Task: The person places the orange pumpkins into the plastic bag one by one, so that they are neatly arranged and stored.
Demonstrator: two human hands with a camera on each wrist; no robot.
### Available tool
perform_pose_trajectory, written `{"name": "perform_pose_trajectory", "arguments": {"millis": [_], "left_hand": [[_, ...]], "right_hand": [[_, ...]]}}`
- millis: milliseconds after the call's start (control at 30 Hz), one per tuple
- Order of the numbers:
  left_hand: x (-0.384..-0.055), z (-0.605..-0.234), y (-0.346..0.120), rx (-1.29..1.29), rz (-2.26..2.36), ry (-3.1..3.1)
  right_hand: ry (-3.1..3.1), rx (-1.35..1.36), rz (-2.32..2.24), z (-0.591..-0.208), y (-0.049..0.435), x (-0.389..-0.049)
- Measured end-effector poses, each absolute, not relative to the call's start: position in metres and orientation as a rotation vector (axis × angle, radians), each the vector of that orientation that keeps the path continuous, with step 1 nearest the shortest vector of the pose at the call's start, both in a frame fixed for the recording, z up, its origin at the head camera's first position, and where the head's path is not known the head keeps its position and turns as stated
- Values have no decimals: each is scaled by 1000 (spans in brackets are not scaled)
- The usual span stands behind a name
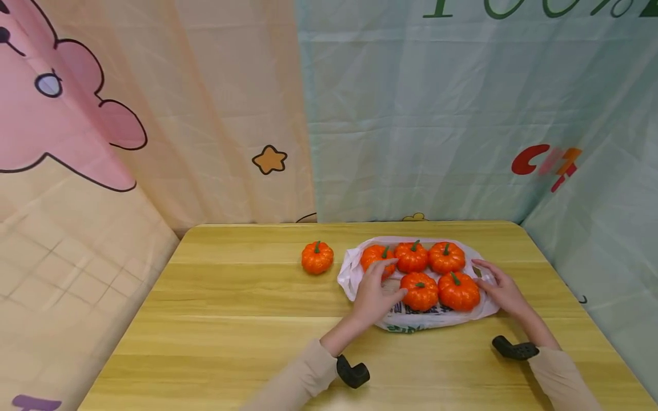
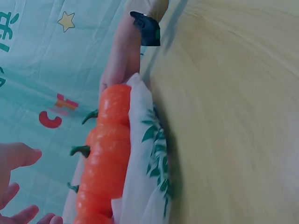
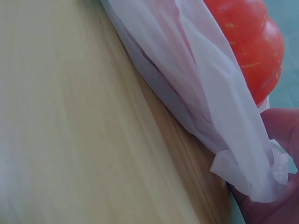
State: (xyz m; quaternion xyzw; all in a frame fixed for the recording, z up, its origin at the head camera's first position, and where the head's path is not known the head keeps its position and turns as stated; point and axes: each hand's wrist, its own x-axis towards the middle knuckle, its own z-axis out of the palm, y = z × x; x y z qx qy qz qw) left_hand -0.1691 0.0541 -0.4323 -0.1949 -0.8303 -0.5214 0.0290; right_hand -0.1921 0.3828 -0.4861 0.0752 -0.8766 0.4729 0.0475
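Several shiny orange pumpkins with green stems sit in a white plastic bag (image 1: 411, 327), its mouth spread wide. My left hand (image 1: 374, 294) hovers over the bag's left side, fingers spread. Its fingertips overlap the back-left pumpkin (image 1: 372, 257), and the thumb tip is right at the front-left pumpkin (image 1: 420, 292). Nothing lies between its fingers (image 2: 21, 156) in the left wrist view. At the bag's right end is my right hand (image 1: 506, 291), with fingers extended over the rim beside the front-right pumpkin (image 1: 459, 291). Crumpled bag edge (image 3: 254, 182) rests against that hand, below the thumb.
One more pumpkin (image 1: 317, 258) stands on the wooden table (image 1: 231, 342), left of the bag. Printed curtains (image 1: 231, 114) hang behind the table and along its sides. A black device (image 1: 352, 372) is strapped at the left wrist, another (image 1: 514, 348) at the right.
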Motion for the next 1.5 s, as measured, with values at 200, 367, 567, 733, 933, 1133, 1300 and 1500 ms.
{"name": "perform_pose_trajectory", "arguments": {"millis": [200,367,567,733,933,1133,1300,1500], "left_hand": [[-175,-422,37,-583,-1532,-2496],[-185,-414,22,-523,-1555,-2458],[-193,-413,0,-435,-1548,-2428],[-198,-418,-18,-372,-1452,-2406],[-204,-430,-40,-247,-1392,-2365],[-213,-442,-58,-144,-1392,-2347],[-220,-449,-69,-90,-1423,-2368],[-225,-458,-78,-22,-1489,-2423]], "right_hand": [[-2688,219,1362,-486,387,-187],[-2686,239,1318,-485,388,-186],[-2665,290,1323,-485,385,-188],[-2668,255,1357,-485,383,-184],[-2727,141,1372,-484,383,-185],[-2715,150,1334,-484,385,-188],[-2706,167,1329,-484,385,-188],[-2711,134,1375,-484,384,-186]]}}
